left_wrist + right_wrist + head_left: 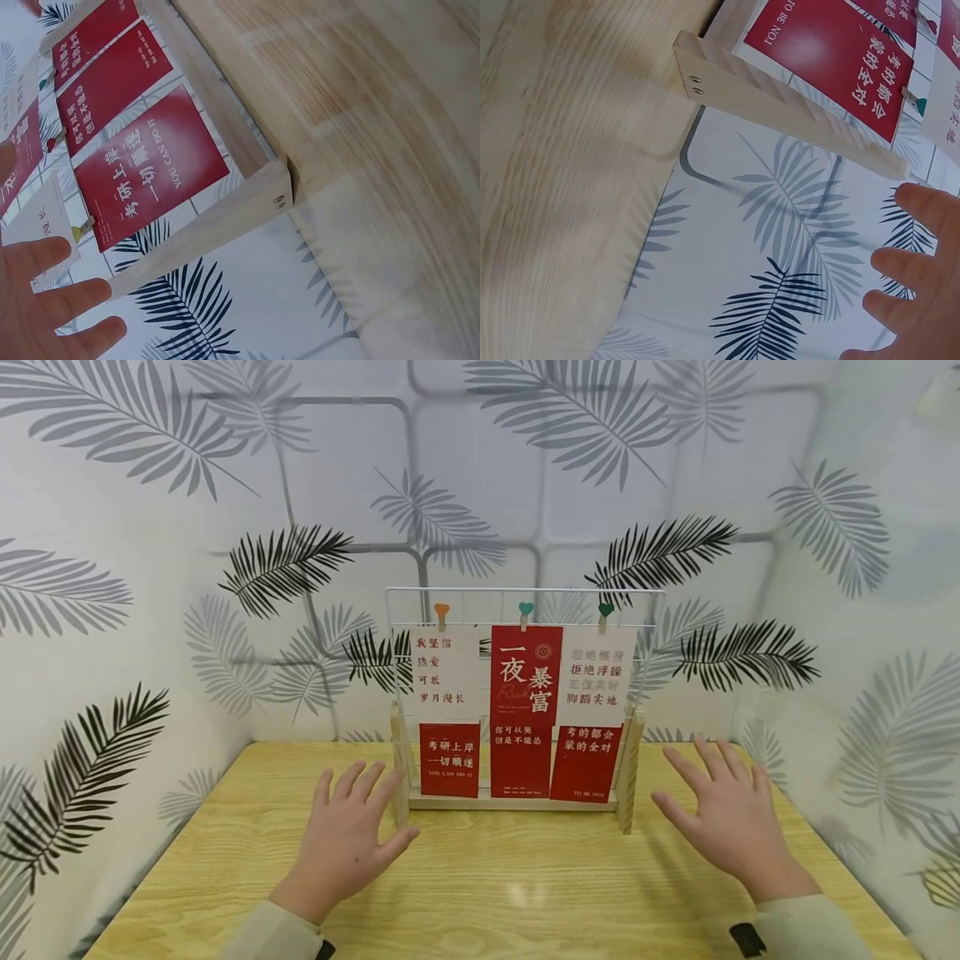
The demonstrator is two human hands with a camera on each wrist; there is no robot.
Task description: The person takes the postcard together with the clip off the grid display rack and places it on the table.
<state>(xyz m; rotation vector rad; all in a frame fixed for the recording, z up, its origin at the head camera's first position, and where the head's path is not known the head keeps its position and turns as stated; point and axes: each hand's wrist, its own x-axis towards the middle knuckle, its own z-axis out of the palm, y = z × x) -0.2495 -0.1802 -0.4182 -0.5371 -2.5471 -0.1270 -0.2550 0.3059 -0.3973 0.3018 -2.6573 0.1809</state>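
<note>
A white wire grid rack stands upright on a wooden base. Paper cards hang on it in two rows. On top are a white card, a red card and another white card; three red cards, one of them the left red card, hang below. My left hand is spread beside the left wooden post, fingers straight and holding nothing; whether it touches the post I cannot tell. Apart from the right wooden post, my right hand is spread too, holding nothing.
Orange, teal and dark green heart-topped clips, such as the teal clip, pin the upper cards. The rack stands toward the back of a wood-grain table. Leaf-patterned walls enclose the table's back and sides.
</note>
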